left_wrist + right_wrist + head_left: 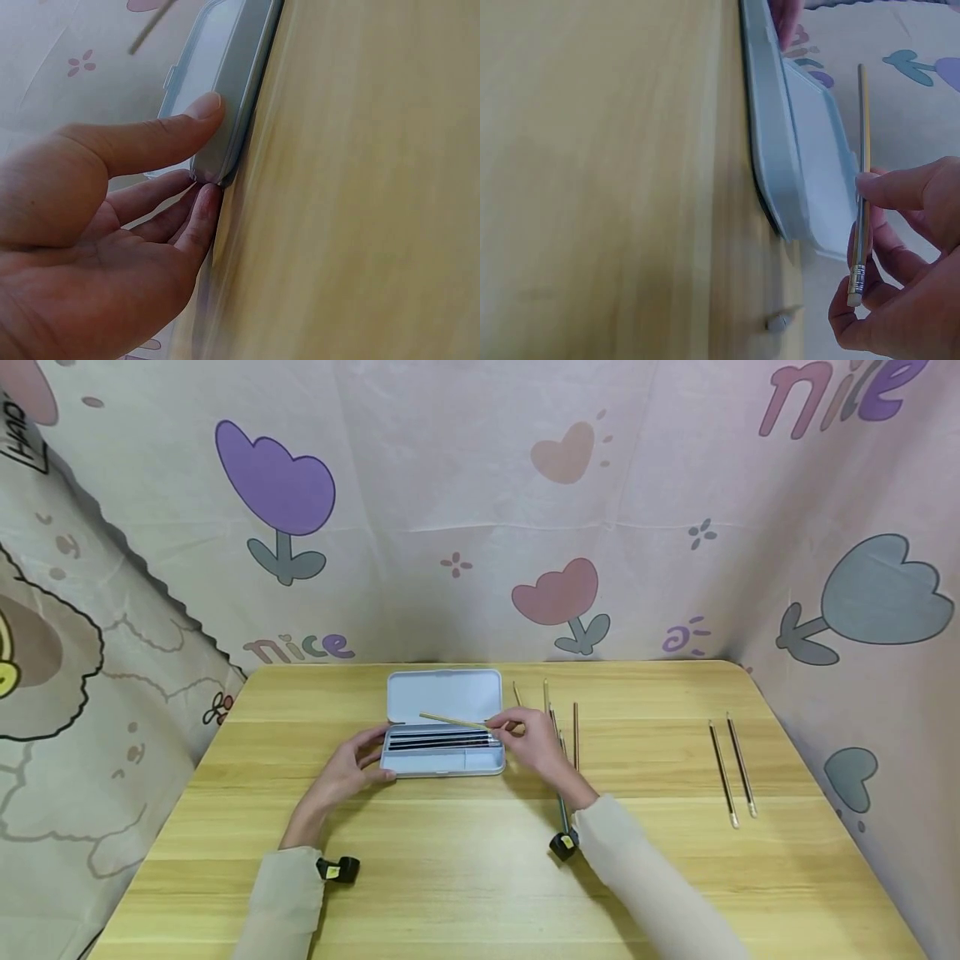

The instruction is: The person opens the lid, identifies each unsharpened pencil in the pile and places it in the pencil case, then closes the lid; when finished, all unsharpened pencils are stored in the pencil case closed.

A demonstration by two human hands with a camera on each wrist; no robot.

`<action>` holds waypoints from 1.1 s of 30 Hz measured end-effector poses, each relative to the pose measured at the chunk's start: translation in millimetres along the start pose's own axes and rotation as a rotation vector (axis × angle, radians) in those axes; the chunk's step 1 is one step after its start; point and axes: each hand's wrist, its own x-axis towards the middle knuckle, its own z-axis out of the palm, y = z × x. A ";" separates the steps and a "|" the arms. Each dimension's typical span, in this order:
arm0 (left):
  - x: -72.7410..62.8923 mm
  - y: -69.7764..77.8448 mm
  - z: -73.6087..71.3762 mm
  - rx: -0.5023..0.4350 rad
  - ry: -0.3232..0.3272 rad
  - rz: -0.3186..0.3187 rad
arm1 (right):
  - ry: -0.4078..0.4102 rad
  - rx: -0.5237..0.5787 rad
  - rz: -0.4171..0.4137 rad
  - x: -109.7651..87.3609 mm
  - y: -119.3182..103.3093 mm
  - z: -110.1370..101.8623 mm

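A pale blue pencil case (pixel 423 764) lies open on the table, its lid tipped back towards the wall. Several dark pencils (pixel 438 742) lie side by side in its back section; the front compartments hold nothing visible. My left hand (pixel 347 770) grips the left end of the case, thumb on the front wall and fingertips at the corner. Over the case's right part, my right hand (pixel 534 742) pinches a yellowish pencil (pixel 865 142) between thumb and fingers. This pencil points left, and its white eraser end (pixel 854 299) sits by the curled fingers in the right wrist view.
Several loose pencils (pixel 576 727) lie on the table (pixel 450 877) beside and partly behind my right hand. Two dark pencils with white erasers (pixel 740 764) lie farther right. A printed cloth (pixel 420 527) hangs behind the table's back edge.
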 end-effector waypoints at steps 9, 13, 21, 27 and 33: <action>0.4 -3.6 1.3 -0.019 -0.007 0.010 | -0.055 -0.017 -0.028 12.2 -0.9 21.4; 0.2 -2.1 0.4 -0.020 -0.001 0.007 | -0.075 -0.054 -0.076 19.1 -3.8 32.2; -2.0 -1.5 0.4 -0.021 0.006 -0.009 | -0.154 -0.162 -0.105 25.1 -11.3 48.3; -1.4 0.0 0.9 -0.022 0.005 -0.022 | -0.138 -0.201 -0.127 24.4 -9.6 52.5; -0.9 -0.4 0.3 -0.025 0.009 -0.031 | -0.131 -0.203 -0.124 24.6 -6.6 52.0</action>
